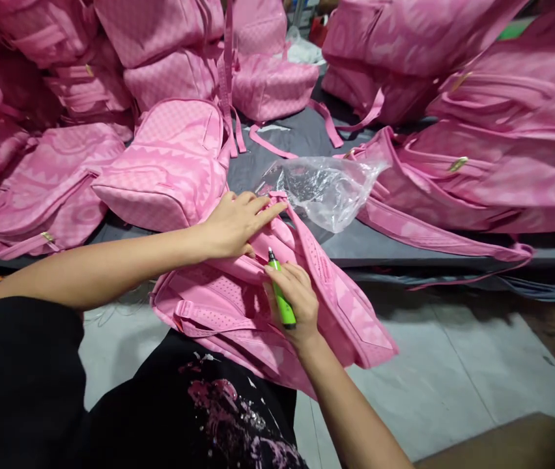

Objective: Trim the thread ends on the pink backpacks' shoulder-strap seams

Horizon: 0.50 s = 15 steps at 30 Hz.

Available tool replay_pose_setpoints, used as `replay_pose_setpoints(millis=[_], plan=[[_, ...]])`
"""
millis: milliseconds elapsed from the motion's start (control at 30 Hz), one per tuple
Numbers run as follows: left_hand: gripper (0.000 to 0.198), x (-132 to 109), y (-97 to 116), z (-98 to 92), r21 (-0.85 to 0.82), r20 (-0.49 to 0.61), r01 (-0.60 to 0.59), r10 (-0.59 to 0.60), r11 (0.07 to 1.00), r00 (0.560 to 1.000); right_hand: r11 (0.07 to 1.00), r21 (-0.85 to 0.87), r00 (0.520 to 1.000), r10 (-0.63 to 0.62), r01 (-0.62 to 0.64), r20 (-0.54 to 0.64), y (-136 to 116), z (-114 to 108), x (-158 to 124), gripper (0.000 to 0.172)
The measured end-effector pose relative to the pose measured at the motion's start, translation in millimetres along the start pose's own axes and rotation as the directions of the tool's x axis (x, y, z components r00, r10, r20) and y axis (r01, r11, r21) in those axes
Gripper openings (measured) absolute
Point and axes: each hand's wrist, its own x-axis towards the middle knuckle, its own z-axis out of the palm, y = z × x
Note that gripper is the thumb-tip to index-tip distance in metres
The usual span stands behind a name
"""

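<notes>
A pink backpack (pixel 228 293) with perforated straps lies tilted across my lap and against the table edge. My left hand (pixel 233 225) grips its upper part, the fingers stretched over the fabric near the top strap and the thumb lower down. In my right hand (pixel 299 299) is a green pen-shaped tool (pixel 282 296) with a black, pointed tip. Its tip points up and away from me, close to the backpack's upper edge. The exact kind of tool cannot be made out. Part of the backpack is hidden under my hands and forearms.
Behind the backpack, a clear plastic bag (pixel 326 192) lies crumpled on the dark grey table (pixel 277 140). A patterned pink backpack (pixel 174 163) stands beside my left hand. More pink backpacks are piled left, behind and right, with a loose strap (pixel 443 234) along the right edge.
</notes>
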Motion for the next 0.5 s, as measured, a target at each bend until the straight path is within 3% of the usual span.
replay_pose_setpoints(millis=[100,200,300,400,500], plan=[[0.101,19,-2,17.6,0.047,0.072,0.039,-0.043,0.998,0.996,1.0,0.004,0.998,-0.002,0.002,0.056,-6,-4,0,0.047],[0.106,17,-3,32.2,0.066,-0.02,-0.039,0.04,0.997,0.999,0.999,0.043,0.988,0.009,-0.016,0.157,0,-10,2,0.041],[0.107,12,0,40.1,0.089,-0.078,-0.142,0.149,0.986,0.986,0.981,0.096,0.975,0.149,-0.167,0.166,13,-9,6,0.04],[0.103,15,5,43.0,0.111,0.01,-0.118,0.117,0.987,0.993,0.919,0.104,0.921,0.365,-0.38,0.137,23,-6,12,0.035],[0.093,21,8,44.3,0.104,0.019,-0.061,0.059,0.993,0.998,0.93,0.069,0.912,0.336,-0.361,0.234,28,-12,24,0.024]])
